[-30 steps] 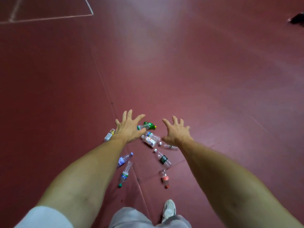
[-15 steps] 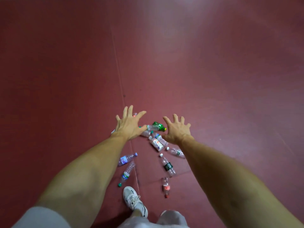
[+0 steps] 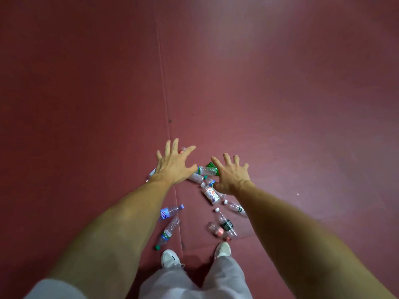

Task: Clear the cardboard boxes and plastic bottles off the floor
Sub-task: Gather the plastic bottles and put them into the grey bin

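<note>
Left hand (image 3: 172, 167) and right hand (image 3: 230, 178) hover spread wide, empty; a careless step could kick the bottles (image 3: 212, 194) rolling away.

The floor (image 3: 280, 93) is dark red, crossed by thin darker seams. Between the left fingers (image 3: 174, 145) and the right fingers (image 3: 227, 159) lies a green bottle (image 3: 212, 165). Nearer the person than the right fingers, the clear white-labelled bottle (image 3: 211, 194) carries red and blue print. The black-labelled bottle (image 3: 226, 224) has a white cap. Nearer than the left fingers, the lilac-capped bottle (image 3: 170, 212) wears a blue label. The shoes (image 3: 170, 258) are white and the trousers (image 3: 194, 281) pale grey.
</note>
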`<move>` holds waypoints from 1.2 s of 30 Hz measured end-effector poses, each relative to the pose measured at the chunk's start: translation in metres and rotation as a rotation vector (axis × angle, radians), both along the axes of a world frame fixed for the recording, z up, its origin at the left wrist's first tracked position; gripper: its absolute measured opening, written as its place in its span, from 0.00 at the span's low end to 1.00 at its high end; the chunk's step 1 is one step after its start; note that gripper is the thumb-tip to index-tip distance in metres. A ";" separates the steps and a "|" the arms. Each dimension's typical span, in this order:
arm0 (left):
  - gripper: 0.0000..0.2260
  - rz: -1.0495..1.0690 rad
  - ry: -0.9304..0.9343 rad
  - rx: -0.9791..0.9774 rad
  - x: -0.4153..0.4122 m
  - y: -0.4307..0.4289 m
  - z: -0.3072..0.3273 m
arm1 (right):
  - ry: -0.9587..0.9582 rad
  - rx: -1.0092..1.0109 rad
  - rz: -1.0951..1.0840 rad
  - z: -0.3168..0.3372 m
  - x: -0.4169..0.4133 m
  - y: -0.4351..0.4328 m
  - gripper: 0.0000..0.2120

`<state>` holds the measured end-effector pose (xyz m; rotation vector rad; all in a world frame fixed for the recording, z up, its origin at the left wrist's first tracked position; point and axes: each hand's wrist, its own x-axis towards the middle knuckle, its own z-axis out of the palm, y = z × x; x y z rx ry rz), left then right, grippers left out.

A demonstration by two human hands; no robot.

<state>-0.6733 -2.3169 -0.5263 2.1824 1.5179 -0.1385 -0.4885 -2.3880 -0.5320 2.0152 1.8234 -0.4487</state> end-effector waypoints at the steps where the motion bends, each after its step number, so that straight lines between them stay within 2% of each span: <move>1: 0.30 0.023 0.013 -0.011 -0.001 0.003 -0.005 | -0.005 -0.011 0.027 -0.005 0.002 0.007 0.43; 5: 0.30 0.115 0.046 -0.038 -0.001 0.012 -0.035 | -0.003 -0.019 0.167 -0.037 0.015 0.035 0.42; 8: 0.30 0.198 0.057 -0.072 0.003 0.013 -0.077 | 0.010 -0.065 0.245 -0.086 0.026 0.048 0.42; 17: 0.33 0.187 0.214 -0.194 0.004 -0.026 -0.304 | 0.023 -0.178 0.338 -0.303 0.018 0.057 0.46; 28: 0.35 0.202 0.208 -0.224 -0.019 -0.057 -0.578 | 0.007 -0.183 0.403 -0.572 -0.012 0.046 0.48; 32: 0.37 0.228 0.257 -0.210 -0.034 -0.055 -0.660 | -0.001 -0.132 0.449 -0.645 -0.028 0.063 0.48; 36: 0.37 0.246 0.304 -0.209 -0.047 -0.053 -0.714 | 0.009 -0.100 0.480 -0.692 -0.040 0.078 0.48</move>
